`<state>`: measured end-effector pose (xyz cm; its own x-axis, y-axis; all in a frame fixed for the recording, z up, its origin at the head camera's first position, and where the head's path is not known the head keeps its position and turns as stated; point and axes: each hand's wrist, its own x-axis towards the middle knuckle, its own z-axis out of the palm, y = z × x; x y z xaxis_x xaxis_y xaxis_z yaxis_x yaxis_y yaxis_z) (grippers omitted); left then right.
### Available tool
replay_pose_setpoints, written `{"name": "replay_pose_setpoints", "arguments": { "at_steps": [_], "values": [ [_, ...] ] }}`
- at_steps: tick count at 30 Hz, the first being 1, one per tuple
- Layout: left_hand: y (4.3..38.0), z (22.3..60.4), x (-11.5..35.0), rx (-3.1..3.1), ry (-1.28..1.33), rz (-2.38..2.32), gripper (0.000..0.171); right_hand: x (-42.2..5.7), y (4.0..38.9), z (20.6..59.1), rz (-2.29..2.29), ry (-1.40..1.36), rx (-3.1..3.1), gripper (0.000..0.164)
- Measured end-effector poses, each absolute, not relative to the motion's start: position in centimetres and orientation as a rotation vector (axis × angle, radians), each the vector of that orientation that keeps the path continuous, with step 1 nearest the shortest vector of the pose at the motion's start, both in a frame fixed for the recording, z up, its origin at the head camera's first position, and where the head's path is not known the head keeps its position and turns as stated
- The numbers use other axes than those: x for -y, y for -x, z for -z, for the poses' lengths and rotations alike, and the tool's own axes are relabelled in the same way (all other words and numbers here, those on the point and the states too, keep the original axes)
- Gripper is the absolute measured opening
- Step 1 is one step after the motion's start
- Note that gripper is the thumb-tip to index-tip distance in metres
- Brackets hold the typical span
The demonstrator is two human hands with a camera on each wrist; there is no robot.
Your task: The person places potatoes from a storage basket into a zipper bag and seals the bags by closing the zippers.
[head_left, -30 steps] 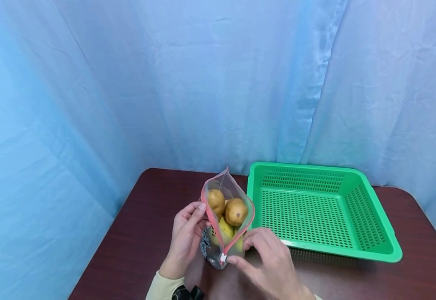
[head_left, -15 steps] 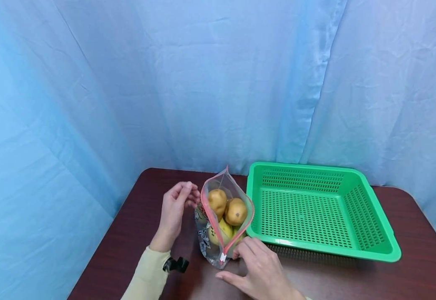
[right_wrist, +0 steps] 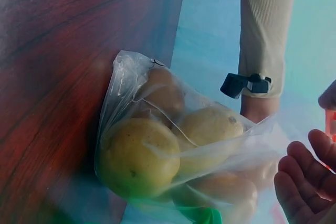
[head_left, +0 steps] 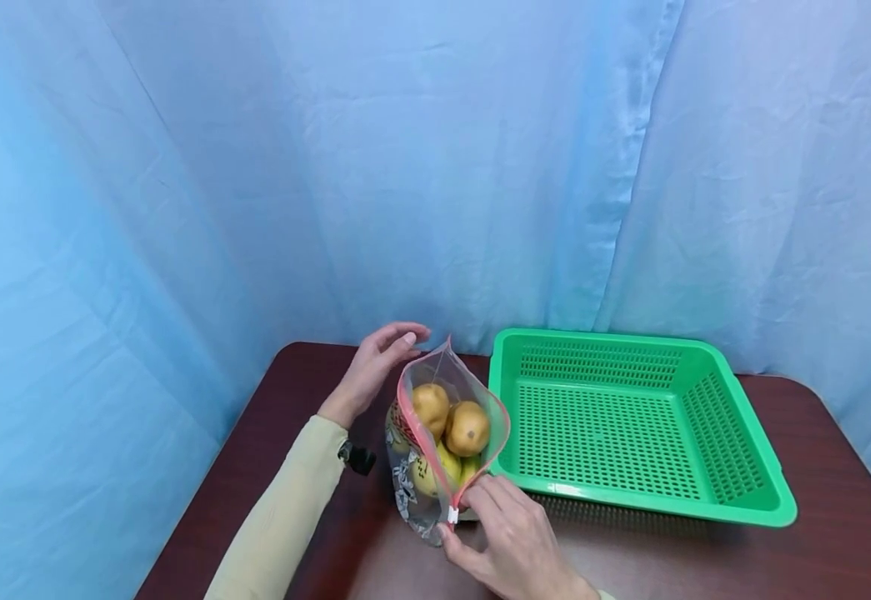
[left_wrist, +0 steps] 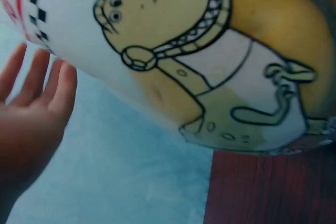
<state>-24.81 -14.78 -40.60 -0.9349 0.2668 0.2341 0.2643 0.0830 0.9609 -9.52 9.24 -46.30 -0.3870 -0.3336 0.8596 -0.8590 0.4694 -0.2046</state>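
Note:
A clear zipper bag (head_left: 407, 493) with a pink-red rim stands on the table with its mouth wide open. Through the plastic and the mouth show several round fruits, golden-brown (head_left: 468, 428) and yellow (right_wrist: 139, 156). My right hand (head_left: 513, 533) pinches the rim at the near corner, by the white slider (head_left: 453, 516); red rim shows between thumb and fingers in the right wrist view. At the far left corner, my left hand (head_left: 378, 362) has its fingers loosely extended beside the bag. A cartoon dinosaur print (left_wrist: 252, 93) fills much of the left wrist view.
A green perforated basket (head_left: 645, 498) sits to the right, close beside the bag. The dark reddish-brown table (head_left: 255, 500) lies beneath both. Pale blue curtains (head_left: 405, 167) hang behind the table's far edge.
My left hand has let go of the bag's left rim and moved away to the far corner. My right hand drew its thumb back from the slider, then returned to pinch there.

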Motion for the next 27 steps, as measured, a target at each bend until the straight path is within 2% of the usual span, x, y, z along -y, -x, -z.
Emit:
{"name": "replay_pose_setpoints", "arguments": {
  "at_steps": [8,20,27],
  "values": [
    [26.1,40.5,14.0,-1.995,-0.783,-1.892,0.039,-10.1,9.7,46.7,-0.925,-1.000,1.838,0.024],
    [25.4,40.3,14.6,-2.077,-0.701,-1.906,0.018,-11.5,9.8,46.1,-1.081,-0.867,1.825,0.026],
    [24.3,40.8,15.7,-2.026,-0.615,-2.173,0.012,-12.4,10.4,45.7,-1.163,-0.843,1.775,0.027]
  ]
}}
